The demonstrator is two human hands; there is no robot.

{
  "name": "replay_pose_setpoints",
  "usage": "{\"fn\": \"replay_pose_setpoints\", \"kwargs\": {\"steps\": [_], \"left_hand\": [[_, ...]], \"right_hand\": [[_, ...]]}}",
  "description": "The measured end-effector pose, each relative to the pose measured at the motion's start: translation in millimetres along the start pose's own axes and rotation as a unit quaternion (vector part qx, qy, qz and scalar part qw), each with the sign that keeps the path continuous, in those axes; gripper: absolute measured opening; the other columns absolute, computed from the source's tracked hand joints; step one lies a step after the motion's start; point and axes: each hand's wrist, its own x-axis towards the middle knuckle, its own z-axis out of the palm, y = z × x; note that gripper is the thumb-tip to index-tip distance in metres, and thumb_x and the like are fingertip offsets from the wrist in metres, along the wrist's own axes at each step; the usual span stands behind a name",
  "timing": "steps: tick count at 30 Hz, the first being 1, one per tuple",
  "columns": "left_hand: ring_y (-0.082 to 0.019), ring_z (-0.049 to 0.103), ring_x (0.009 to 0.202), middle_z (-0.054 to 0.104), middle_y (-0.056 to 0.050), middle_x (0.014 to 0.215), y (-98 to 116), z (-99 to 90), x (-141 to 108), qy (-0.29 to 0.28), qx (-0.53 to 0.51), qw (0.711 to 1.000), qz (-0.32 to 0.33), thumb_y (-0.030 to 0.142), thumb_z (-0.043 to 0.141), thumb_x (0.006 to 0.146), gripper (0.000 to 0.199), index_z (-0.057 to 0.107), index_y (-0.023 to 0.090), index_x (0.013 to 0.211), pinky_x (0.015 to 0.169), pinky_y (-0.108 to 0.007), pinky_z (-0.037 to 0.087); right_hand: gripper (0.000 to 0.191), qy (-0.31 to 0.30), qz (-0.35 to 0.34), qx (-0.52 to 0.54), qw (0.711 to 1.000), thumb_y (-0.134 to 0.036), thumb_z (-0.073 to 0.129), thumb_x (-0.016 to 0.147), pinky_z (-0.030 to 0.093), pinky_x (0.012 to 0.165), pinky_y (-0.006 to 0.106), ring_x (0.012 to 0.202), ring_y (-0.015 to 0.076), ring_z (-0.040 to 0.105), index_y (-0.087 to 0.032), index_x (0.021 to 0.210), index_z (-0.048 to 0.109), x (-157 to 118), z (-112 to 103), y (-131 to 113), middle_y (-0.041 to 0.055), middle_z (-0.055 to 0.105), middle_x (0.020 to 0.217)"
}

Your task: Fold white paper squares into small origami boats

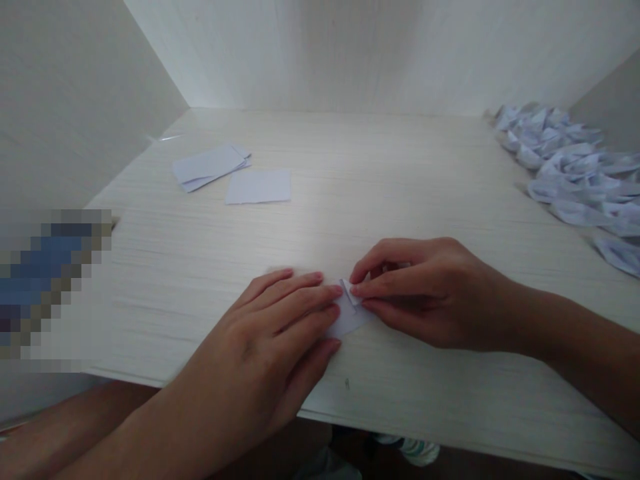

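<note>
A small white piece of paper lies on the table near its front edge, with a narrow folded flap at its upper right. My left hand rests flat over the paper's left part, fingers stretched out and fingertips touching it beside the fold. At the right side, my right hand pinches the folded flap between thumb and fingers. Much of the paper is hidden beneath both hands.
Farther back on the left lie a small stack of white paper slips and a single slip. Many folded white paper pieces are heaped along the right side. Pale panels enclose the table. A pixelated patch covers the left edge.
</note>
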Motion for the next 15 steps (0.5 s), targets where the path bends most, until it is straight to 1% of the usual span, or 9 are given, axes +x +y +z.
{"fn": "replay_pose_setpoints", "kwargs": {"steps": [4, 8, 12, 15], "left_hand": [[-0.021, 0.068, 0.128, 0.077, -0.004, 0.131, -2.7, 1.2, 4.5, 0.015, -0.015, 1.0, -0.002, 0.017, 0.064, 0.102, 0.022, 0.072, 0.019, 0.122, 0.118, -0.047, 0.048], [-0.021, 0.068, 0.127, 0.077, -0.005, 0.131, -1.3, 0.9, 5.4, 0.013, -0.017, 1.0, -0.005, 0.017, 0.063, 0.103, 0.022, 0.073, 0.018, 0.122, 0.117, -0.047, 0.048], [-0.022, 0.068, 0.127, 0.076, -0.006, 0.131, -1.9, 1.2, 4.3, 0.014, -0.015, 1.0, -0.004, 0.017, 0.062, 0.103, 0.02, 0.073, 0.018, 0.121, 0.117, -0.048, 0.048], [-0.021, 0.068, 0.128, 0.076, -0.005, 0.132, -2.9, 2.0, 3.7, 0.01, -0.014, 1.0, -0.004, 0.018, 0.062, 0.104, 0.022, 0.071, 0.019, 0.123, 0.118, -0.047, 0.047]], "right_hand": [[0.014, 0.019, -0.016, -0.029, 0.999, -0.012, 0.067, 0.095, 0.059, 0.072, 0.028, 0.087, 0.0177, 0.075, -0.017, 0.094, 0.081, -0.8, 3.4, -1.2, 0.0102, 0.081, 0.103], [0.013, 0.021, -0.046, -0.058, 0.997, -0.011, 0.067, 0.095, 0.059, 0.072, 0.029, 0.087, 0.0186, 0.074, -0.013, 0.096, 0.08, -2.3, 5.2, -2.8, 0.0123, 0.08, 0.102], [0.013, 0.01, -0.078, -0.116, 0.99, -0.013, 0.065, 0.098, 0.06, 0.074, 0.032, 0.087, 0.0202, 0.073, -0.012, 0.1, 0.078, -2.0, 4.8, -7.4, 0.0121, 0.08, 0.102], [0.019, -0.006, -0.09, -0.159, 0.983, -0.014, 0.059, 0.102, 0.06, 0.072, 0.034, 0.084, 0.0214, 0.071, -0.012, 0.097, 0.077, -1.4, 4.9, -11.6, 0.0118, 0.08, 0.098]]}}
